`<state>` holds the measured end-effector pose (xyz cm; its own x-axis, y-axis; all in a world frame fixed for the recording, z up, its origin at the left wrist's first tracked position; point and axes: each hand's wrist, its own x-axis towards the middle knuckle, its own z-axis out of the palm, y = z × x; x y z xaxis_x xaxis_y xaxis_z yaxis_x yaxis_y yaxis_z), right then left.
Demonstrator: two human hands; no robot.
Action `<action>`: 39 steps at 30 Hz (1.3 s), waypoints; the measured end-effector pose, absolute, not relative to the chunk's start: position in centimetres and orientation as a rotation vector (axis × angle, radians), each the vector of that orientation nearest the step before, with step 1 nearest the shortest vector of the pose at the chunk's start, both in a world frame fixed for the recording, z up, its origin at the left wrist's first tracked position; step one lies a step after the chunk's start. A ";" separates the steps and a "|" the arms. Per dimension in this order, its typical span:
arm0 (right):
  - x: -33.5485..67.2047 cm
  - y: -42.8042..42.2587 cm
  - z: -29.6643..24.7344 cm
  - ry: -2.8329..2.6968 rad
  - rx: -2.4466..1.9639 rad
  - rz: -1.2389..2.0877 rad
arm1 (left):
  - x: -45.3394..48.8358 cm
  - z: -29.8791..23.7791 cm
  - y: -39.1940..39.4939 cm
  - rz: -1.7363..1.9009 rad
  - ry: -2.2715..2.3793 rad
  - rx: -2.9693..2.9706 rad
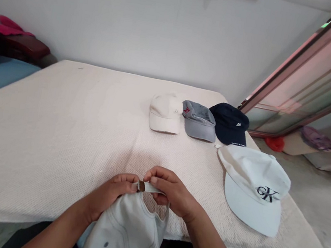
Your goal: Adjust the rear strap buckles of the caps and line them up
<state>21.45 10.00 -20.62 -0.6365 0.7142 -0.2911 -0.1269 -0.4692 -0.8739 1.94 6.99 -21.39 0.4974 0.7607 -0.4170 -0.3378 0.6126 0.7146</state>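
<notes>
A pale baseball cap point(129, 237) hangs over the near table edge with its back strap towards the table. Fingers of my left hand point(116, 192) pinch the cap beside the strap's buckle point(141, 186), which has a brown tab. My right hand point(172, 191) is closed on the light strap point(154, 189) just right of the buckle. Below the strap the cap's rear opening shows. The brim of this cap is out of sight. To the right lies a white cap point(257, 187) with dark "CK" lettering, apart from my hands.
Along the table's back right sit a cream cap point(165, 113), a grey cap point(199, 121) and a navy cap point(229, 124), side by side. A textured off-white cloth point(53, 142) covers the table. A wall point(138, 21) stands behind, and a framed glass panel point(314, 77) rises at right.
</notes>
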 end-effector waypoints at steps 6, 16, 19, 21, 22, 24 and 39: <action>20.7 9.6 -21.0 -1.139 -0.789 2.071 | 2.0 -21.2 7.1 0.727 0.800 0.585; 20.0 9.6 -21.1 -1.198 -0.692 2.008 | 2.0 -20.8 7.1 0.772 0.774 0.546; 20.8 9.8 -20.8 -1.276 -0.788 1.984 | 1.6 -20.5 7.1 0.821 0.679 0.509; 21.3 9.8 -20.7 -1.298 -0.837 1.992 | 1.2 -20.4 7.2 0.855 0.670 0.478; 21.4 9.8 -20.8 -1.302 -0.841 2.013 | 1.1 -20.4 7.2 0.863 0.677 0.469; 21.5 9.7 -20.9 -1.289 -0.816 2.076 | 0.9 -20.5 7.2 0.861 0.707 0.461; 21.3 9.3 -20.9 -1.170 -0.783 2.153 | 1.4 -20.8 6.8 0.783 0.785 0.513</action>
<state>21.27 9.26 -20.85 -0.6717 0.7060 -0.2245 -0.1955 -0.4612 -0.8655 1.39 6.84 -20.77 0.4581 0.7799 -0.4265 -0.4251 0.6136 0.6654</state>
